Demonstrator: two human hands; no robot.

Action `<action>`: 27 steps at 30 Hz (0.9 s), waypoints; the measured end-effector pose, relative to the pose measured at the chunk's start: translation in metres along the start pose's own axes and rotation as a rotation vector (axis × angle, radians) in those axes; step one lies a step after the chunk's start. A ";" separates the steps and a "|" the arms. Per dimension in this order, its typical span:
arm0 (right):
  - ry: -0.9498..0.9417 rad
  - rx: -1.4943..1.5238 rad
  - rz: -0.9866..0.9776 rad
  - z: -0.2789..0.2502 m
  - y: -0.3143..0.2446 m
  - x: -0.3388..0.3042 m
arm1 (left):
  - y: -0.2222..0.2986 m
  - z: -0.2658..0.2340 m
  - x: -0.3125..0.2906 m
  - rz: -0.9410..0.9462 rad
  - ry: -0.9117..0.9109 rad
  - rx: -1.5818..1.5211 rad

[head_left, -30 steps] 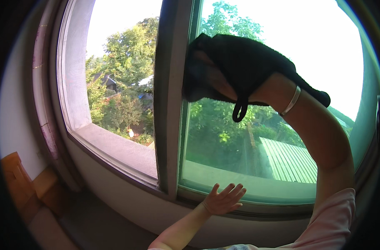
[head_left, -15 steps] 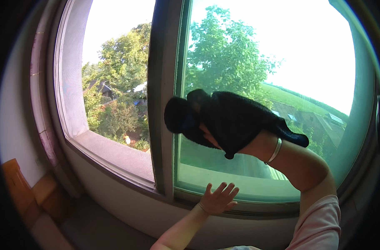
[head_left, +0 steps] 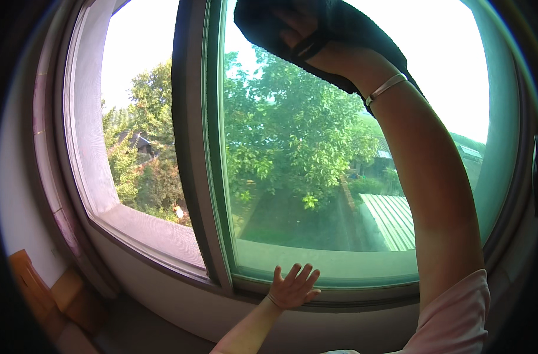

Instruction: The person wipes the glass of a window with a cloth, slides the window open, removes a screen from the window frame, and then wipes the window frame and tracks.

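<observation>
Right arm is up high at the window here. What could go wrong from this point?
The black cloth lies loosely about the right hand, so it might slip.
The bracelet sits close to the cloth's edge and could snag it.
The left hand is spread by the lower window frame; whether it braces is unclear, so the high reach may be unsteady.

Two hands: right hand (head_left: 332, 56) at one o'clock, left hand (head_left: 295, 289) at six; one black cloth (head_left: 363, 32) at one; one silver bracelet (head_left: 388, 87) at two; two window sections, untinted section (head_left: 142, 118) at ten, green section (head_left: 316, 171) at three
</observation>
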State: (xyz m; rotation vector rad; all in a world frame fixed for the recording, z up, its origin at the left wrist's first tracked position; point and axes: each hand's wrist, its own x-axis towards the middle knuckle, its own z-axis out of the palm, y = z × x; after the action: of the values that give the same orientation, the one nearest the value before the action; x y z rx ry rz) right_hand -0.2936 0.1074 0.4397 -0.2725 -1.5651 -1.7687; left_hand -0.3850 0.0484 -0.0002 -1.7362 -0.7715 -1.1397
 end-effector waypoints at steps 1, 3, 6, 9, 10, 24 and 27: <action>0.051 0.133 0.006 -0.004 -0.007 0.003 | 0.000 0.000 -0.001 -0.001 0.003 -0.002; 0.146 0.401 0.014 -0.018 -0.030 0.000 | 0.000 0.000 -0.002 -0.009 0.009 -0.009; -0.223 0.591 -0.031 -0.060 -0.098 -0.045 | -0.001 -0.004 0.001 -0.005 0.028 0.015; -0.807 1.060 0.106 -0.104 -0.149 -0.052 | 0.000 0.005 -0.011 -0.027 0.007 0.001; -0.921 1.142 0.135 -0.109 -0.154 -0.054 | -0.001 0.004 -0.007 0.002 0.021 0.037; -0.139 0.339 0.064 -0.044 -0.017 -0.053 | 0.001 0.007 -0.007 -0.008 -0.067 0.033; -0.065 0.280 0.087 -0.044 -0.053 -0.059 | 0.002 0.008 -0.010 -0.013 -0.127 0.033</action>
State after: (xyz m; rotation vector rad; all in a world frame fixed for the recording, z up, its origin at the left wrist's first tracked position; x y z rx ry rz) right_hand -0.2730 0.0885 0.3537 -0.2593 -1.7955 -1.4659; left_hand -0.3840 0.0546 -0.0116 -1.7915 -0.8746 -1.0269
